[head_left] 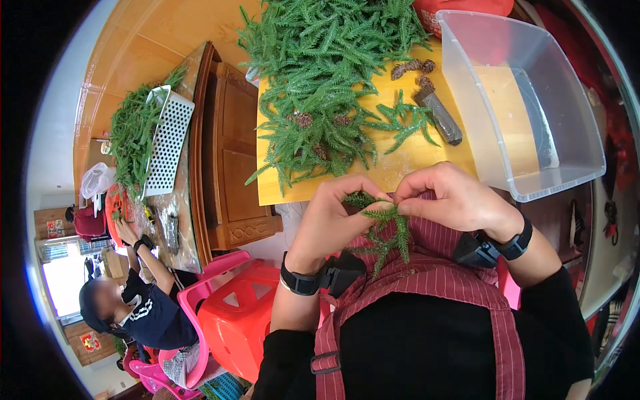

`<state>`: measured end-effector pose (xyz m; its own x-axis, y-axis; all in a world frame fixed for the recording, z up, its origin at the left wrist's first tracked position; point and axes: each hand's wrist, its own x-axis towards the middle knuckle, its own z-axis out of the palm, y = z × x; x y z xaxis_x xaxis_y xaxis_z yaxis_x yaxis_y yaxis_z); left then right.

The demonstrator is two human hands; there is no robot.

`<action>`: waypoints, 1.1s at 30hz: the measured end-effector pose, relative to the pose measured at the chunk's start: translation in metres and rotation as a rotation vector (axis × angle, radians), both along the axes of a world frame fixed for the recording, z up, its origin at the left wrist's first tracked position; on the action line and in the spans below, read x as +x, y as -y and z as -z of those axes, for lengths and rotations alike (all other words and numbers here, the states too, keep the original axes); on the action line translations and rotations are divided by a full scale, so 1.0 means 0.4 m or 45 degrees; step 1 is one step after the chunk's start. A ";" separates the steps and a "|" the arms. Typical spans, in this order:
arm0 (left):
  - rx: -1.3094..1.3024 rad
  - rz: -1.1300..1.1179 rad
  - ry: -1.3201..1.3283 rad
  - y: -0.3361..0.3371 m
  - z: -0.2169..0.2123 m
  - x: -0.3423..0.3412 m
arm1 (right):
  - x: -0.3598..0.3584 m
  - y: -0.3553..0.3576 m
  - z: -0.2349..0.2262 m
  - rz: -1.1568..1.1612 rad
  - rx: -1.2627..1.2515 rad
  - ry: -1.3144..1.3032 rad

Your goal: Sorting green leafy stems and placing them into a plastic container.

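Observation:
A green artificial pine sprig (395,237) is held over my lap, in front of the table edge. My left hand (339,217) pinches it from one side, thumb and forefinger closed on it. From the other side my right hand (460,200) has its thumb and forefinger pressed together at the sprig's upper end. The two sets of fingertips almost meet. What exactly lies between the right fingertips is too small to make out. Beyond my hands, a big pile of similar green sprigs (327,60) covers much of the yellow tabletop (413,160), with a few brown pine cones (321,151) among them.
Near the right side stands a clear plastic bin (553,183); beside it lie a dark cylindrical bundle (440,119) and small pine cones (413,65). A red stool (233,320) is at my left. Farther left, a person (157,307) works at another table with a white perforated basket (170,143).

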<state>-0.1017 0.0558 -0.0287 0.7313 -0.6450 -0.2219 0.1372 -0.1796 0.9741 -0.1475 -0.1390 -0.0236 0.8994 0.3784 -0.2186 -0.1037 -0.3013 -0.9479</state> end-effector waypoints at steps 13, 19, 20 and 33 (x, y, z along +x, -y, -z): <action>0.110 -0.124 -0.138 0.013 0.045 0.010 | 0.004 -0.025 0.046 0.140 -0.493 0.540; 0.056 -0.135 -0.132 0.017 0.082 0.020 | 0.006 -0.031 0.050 0.177 -0.618 0.552; 0.057 -0.145 -0.104 0.019 0.081 0.018 | 0.006 -0.030 0.055 0.179 -0.619 0.551; -0.109 -0.292 -0.146 0.020 0.025 0.014 | -0.011 -0.009 0.075 0.376 0.607 -0.107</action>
<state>-0.0962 0.0480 -0.0388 0.8335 -0.4853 -0.2640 0.2755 -0.0491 0.9600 -0.1518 -0.1355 -0.0536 0.9690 0.1876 -0.1607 -0.1995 0.2112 -0.9569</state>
